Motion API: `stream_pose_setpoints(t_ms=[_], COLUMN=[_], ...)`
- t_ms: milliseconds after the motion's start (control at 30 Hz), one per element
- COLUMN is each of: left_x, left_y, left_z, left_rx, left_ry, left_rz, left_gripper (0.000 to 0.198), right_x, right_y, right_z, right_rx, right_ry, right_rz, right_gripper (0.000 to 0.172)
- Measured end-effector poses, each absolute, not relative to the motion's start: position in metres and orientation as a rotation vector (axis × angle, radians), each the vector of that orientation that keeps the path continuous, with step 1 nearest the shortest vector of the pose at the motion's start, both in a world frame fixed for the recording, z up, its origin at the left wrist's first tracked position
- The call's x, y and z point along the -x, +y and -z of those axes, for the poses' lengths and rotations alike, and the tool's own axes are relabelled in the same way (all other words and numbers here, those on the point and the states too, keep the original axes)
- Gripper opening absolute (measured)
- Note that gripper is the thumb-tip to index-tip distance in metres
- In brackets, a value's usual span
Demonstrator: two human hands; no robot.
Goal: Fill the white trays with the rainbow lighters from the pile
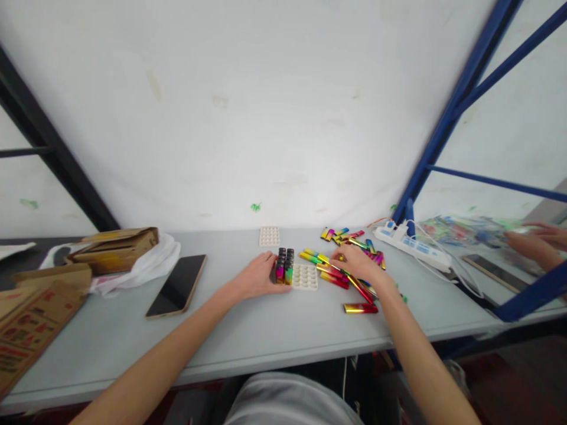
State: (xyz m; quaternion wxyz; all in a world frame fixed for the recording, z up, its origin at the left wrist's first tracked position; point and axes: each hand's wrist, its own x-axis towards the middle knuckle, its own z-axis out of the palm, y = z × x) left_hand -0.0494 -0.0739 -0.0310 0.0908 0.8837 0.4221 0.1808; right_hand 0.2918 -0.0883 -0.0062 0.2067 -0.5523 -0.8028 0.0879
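Bright, even light glints off metallic pieces (360, 308); edges look stretched and soft.

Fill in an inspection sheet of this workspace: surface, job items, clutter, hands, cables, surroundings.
Surface: grey tabletop, partly covered.
Job items: upright black-topped pieces at a white holder's left; loose shiny pieces on the right; second holder behind.
Clutter: phone, cardboard boxes, white bag on the left.
Hands: left hand around the upright pieces; right hand over the loose pieces, grip unclear.
Cables: white cords by a power strip, right.
Surroundings: wall behind, blue frame right, black frame left; another person's hand far right.
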Motion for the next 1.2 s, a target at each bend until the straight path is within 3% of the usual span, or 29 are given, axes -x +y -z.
stream_pose_setpoints(t_ms=[300, 700, 933, 1200], left_x=[0.043, 0.053, 0.056, 0.056], left_y=[-0.074, -0.066, -0.066, -0.067], left_z=[0.033, 0.033, 0.03, 0.033], left_rx=[-2.556, -2.535, -2.539, -2.548], left_ry=[1.31, 1.182, 1.094, 1.094], left_rz=[-0.515, -0.581, -0.581, -0.585], left_gripper=[0.073, 0.072, 0.072, 0.069], right_x=[-0.276, -0.235, -0.201, -0.184], right_y=[-0.089, -0.098, -0.112, -0.106], right_z=[0.007, -0.008, -0.008, 0.006], right_rx=[1.576, 1.193, 1.065, 1.109], right_ry=[-2.174, -1.718, -1.579, -1.536], right_rz=[-0.045, -0.54, -0.965, -0.877], right_gripper=[0.022, 0.051, 0.053, 0.058])
